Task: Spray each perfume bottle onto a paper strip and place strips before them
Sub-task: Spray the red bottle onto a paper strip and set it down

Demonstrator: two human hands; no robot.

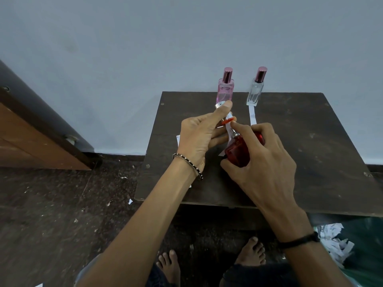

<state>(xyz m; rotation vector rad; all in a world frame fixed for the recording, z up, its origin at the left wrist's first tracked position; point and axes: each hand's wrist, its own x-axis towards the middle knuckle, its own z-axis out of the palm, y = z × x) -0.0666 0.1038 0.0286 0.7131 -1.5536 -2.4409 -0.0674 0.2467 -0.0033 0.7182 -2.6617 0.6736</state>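
Right fingers wrap red bottle; left fingers hold strip.

Three perfume bottles, two hands, one table

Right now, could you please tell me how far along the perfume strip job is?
Done: the clear bottle has a white strip lying before it. In hand: the right hand grips the red bottle, forefinger at its sprayer, facing a second strip that the left hand holds with the cap. Left: setting the red bottle and that strip down; the left hand hides whether the pink bottle has its strip.
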